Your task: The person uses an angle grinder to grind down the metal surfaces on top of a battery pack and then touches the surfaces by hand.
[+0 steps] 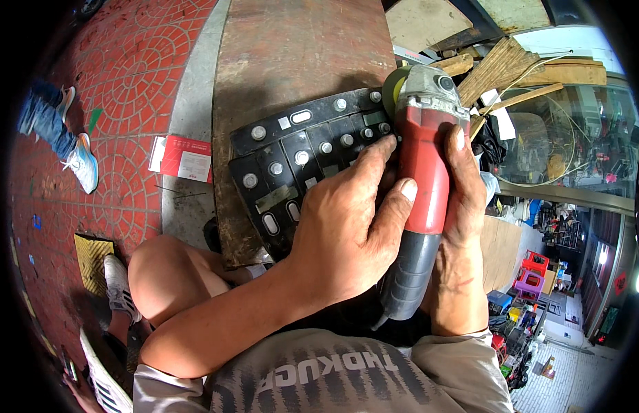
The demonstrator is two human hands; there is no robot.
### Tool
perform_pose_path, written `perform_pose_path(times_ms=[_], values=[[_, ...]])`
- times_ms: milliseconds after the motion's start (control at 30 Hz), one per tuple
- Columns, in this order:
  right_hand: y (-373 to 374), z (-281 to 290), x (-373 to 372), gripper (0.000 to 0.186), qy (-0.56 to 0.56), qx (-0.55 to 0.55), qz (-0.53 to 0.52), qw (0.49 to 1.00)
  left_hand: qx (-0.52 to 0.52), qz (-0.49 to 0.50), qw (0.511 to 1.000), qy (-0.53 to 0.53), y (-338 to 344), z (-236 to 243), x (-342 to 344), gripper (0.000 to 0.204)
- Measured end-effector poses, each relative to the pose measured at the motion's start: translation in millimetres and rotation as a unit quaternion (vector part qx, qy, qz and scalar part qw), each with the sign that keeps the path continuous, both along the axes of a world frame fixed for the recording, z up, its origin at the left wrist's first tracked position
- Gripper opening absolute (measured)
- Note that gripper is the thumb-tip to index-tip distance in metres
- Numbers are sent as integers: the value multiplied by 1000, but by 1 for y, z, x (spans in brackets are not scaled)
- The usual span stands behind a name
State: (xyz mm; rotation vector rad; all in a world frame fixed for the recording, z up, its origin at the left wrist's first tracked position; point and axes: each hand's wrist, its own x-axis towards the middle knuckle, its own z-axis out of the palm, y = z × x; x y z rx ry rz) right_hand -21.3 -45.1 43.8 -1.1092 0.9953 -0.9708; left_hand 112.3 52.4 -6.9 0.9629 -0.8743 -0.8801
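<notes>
A red angle grinder (426,172) with a grey metal head and black handle lies between my hands, its yellow-green disc (395,89) at the far left of the head. My right hand (465,186) wraps round its right side, thumb along the red body. From the left, my left hand (347,224) grips it, thumb pressed on the body and index finger reaching toward the head; its other fingers are hidden. Just left of the disc lies a black segmented plate assembly (312,144) with several silver bolts and oval slots. My left hand covers its near right part.
The assembly rests on a worn brown bench (292,48). Scrap wood (502,72) and a glass-topped case (540,131) stand at the right. A red-and-white box (185,158) lies left of the bench. Another person's legs (51,131) show on the red tiled floor.
</notes>
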Motion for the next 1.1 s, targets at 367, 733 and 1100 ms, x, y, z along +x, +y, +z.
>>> perform_pose_path(times_ms=[367, 733, 1100], values=[[1, 2, 5, 57, -16, 1, 0, 1000, -3, 5, 1000, 4, -1, -1, 0, 45], [1, 1, 4, 59, -14, 8, 5, 1000, -5, 10, 1000, 4, -1, -1, 0, 45], [2, 5, 9, 59, -27, 16, 12, 999, -7, 10, 1000, 13, -1, 0, 0, 44]])
